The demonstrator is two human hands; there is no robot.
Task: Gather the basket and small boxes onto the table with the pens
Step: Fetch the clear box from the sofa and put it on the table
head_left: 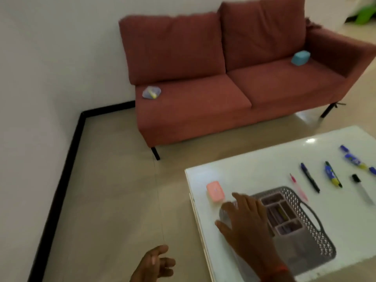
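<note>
Head view: right hand (247, 222) over, perhaps touching, clear box (225, 212) beside basket (305, 224).

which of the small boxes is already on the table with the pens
The pink box, lying near the table's left corner beside the grey basket. The blue box and the clear box lie on the sofa.

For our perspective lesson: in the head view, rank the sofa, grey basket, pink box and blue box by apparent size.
1. sofa
2. grey basket
3 and 4. pink box and blue box: look alike; distances differ, so unranked.
</note>
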